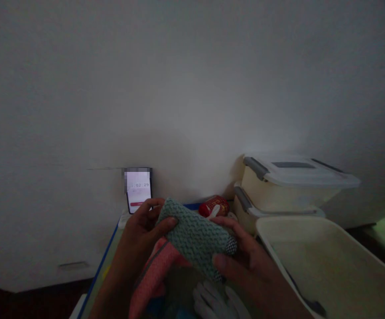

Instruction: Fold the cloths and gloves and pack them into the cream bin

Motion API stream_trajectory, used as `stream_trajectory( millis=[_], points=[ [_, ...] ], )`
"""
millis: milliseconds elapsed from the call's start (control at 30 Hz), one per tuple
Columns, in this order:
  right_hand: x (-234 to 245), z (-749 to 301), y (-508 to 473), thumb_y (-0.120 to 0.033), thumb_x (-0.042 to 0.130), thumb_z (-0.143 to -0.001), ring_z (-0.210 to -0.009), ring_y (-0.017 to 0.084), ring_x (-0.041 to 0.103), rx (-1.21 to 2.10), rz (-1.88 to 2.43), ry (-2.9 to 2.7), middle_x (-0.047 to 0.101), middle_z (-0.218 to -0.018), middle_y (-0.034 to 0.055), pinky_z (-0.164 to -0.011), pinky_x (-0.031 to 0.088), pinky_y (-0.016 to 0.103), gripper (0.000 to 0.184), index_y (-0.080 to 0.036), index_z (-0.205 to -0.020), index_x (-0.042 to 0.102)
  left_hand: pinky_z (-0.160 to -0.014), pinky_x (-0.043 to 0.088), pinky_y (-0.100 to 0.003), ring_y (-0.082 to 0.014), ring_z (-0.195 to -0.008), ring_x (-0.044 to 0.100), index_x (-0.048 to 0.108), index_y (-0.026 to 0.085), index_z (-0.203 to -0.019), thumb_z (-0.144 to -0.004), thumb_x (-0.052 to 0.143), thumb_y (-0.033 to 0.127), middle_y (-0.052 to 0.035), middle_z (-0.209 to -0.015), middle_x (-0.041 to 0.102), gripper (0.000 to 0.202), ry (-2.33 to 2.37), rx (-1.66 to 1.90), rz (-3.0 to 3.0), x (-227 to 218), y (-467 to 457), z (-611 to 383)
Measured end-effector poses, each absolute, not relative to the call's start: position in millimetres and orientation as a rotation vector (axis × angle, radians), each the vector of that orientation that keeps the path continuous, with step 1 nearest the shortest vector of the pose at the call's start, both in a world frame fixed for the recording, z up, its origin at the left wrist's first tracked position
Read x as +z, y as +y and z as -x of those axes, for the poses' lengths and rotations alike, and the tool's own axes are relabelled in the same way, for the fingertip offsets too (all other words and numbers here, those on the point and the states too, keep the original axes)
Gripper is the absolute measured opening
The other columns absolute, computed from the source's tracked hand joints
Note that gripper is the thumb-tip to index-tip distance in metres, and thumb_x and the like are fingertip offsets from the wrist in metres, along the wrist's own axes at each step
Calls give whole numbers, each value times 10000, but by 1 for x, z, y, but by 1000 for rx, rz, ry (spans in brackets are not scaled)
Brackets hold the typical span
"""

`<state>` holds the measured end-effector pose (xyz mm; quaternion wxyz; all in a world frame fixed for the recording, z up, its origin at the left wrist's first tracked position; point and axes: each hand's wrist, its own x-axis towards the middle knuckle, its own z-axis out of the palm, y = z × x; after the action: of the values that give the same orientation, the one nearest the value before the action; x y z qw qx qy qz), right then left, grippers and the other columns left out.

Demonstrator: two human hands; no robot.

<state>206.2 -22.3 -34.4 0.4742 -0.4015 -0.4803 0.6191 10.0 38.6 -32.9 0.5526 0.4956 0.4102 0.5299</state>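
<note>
A folded, green woven-texture cloth [195, 237] with a black-and-white checked patch at its right end is held up between both hands. My left hand [146, 230] pinches its upper left corner, thumb in front and fingers behind. My right hand [245, 254] grips the right end, its thumb on the front near the lower edge. Beneath the green cloth lies a coral-pink cloth [155, 274] with a dark stripe. Close below my right hand is a pale grey glove [212, 299], cut off by the lower frame edge.
A phone [139, 192] showing a timer leans against the wall at the back left. A red patterned item [215, 205] lies at the table's back. On the right stand two stacked lidded storage boxes [285, 195] and an open cream bin [345, 266]. The table has a blue edge [104, 252].
</note>
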Motion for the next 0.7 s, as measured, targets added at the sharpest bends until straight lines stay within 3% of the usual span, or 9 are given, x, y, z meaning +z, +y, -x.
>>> stream_trajectory(
  millis=[167, 333, 433, 500, 567, 700],
  points=[
    [-22, -216, -25, -326, 584, -823, -820, 193, 616, 1263, 1252, -1605, 651, -907, 31, -704, 491, 302, 253, -221, -1053, 610, -628, 532, -263, -204, -772, 676, 590, 235, -864, -660, 735, 219, -1, -783, 706, 250, 1010, 1306, -1173, -23, 29, -25],
    [-11, -231, -39, -390, 538, -838, -810, 230, 621, 904, 1435, -1838, 661, -900, 64, -679, 485, 331, 312, -241, -1104, 608, -678, 523, -249, -195, -853, 645, 567, 257, -901, -665, 742, 269, 17, -845, 657, 294, 1071, 1246, -1314, -21, 27, -39],
    [-7, -241, -42, -377, 491, -861, -773, 251, 629, 687, 1459, -1920, 672, -866, 71, -658, 486, 366, 300, -246, -1108, 599, -650, 493, -226, -142, -756, 594, 505, 273, -886, -719, 706, 305, 57, -800, 583, 263, 1211, 1371, -1349, -18, 19, -48],
    [-6, -245, -40, -254, 451, -877, -832, 242, 636, 569, 1371, -1925, 683, -946, 71, -711, 495, 370, 294, -237, -1139, 582, -619, 459, -213, -123, -667, 541, 496, 250, -800, -779, 649, 341, 61, -704, 544, 179, 1342, 1353, -1415, -13, 8, -56],
    [-6, -246, -35, -139, 431, -858, -996, 230, 604, 450, 1273, -1906, 649, -1131, 82, -843, 482, 372, 380, -202, -1214, 547, -665, 459, -227, -139, -699, 550, 537, 226, -742, -818, 591, 385, 31, -698, 576, 184, 1362, 1239, -1490, -7, -5, -65],
    [-6, -243, -33, -111, 434, -844, -1220, 233, 463, 334, 1189, -1961, 514, -1348, 80, -1043, 372, 410, 470, -160, -1308, 494, -764, 513, -330, -239, -875, 635, 606, 288, -993, -765, 613, 456, -22, -940, 683, 284, 1161, 1312, -1164, -3, -21, -89]
  ],
)
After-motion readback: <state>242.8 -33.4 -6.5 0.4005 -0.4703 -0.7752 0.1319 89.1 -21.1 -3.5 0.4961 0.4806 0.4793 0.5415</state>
